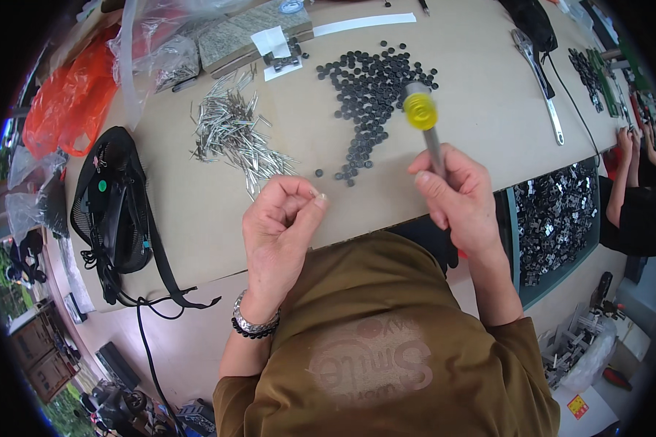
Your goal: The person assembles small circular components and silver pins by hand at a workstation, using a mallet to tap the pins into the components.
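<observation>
My right hand point(463, 197) is wrapped round the grey handle of a small hammer point(421, 111), which has a translucent yellow face and is raised over the table. My left hand point(280, 226) is closed near the table's front edge, thumb and forefinger pressed together. Whatever is in that pinch, if anything, is too small to make out. Beyond the left hand lies a loose heap of thin silver metal pins point(233, 124). Small round black pieces point(368, 91) are spread beyond and between the hands, and one stray black piece point(318, 173) lies by the left fingertips.
At left are a black mesh bag point(113, 211) with cables and an orange plastic bag point(69, 102). A grey stone-like block point(244, 33) stands at the back. An adjustable wrench point(539, 84) lies at right, above a bin of small metal parts point(557, 218). Another person's arms point(623, 175) show far right.
</observation>
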{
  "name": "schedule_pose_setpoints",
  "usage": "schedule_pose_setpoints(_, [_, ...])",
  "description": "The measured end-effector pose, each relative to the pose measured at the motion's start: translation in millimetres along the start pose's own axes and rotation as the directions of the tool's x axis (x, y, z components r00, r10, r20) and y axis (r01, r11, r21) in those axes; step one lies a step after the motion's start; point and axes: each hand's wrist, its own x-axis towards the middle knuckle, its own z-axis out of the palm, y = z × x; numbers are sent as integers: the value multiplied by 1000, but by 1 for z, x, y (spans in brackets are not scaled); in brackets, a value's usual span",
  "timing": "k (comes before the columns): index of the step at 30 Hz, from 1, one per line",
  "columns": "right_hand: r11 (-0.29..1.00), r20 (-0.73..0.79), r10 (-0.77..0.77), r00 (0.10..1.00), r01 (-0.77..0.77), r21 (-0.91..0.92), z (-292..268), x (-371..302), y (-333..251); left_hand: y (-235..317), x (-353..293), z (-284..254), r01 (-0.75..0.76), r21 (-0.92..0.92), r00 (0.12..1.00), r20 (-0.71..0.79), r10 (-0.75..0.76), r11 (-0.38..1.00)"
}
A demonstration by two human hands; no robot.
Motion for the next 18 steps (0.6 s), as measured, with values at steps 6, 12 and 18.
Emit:
schedule_pose_setpoints(6, [985, -146, 60, 987, -35, 167, -13, -2, 9, -12, 9, 13, -90, 134, 996, 16, 89, 987])
schedule_pose_setpoints(12, [980, -151, 85, 985, -56, 190, -16, -3, 13, -11, 18, 22, -314, 424, 931, -40, 363, 849])
schedule_pose_setpoints(18, [979, -133, 88, 987, -61, 192, -21, -2, 15, -13, 20, 25, -244, 515, 951, -41, 308, 822])
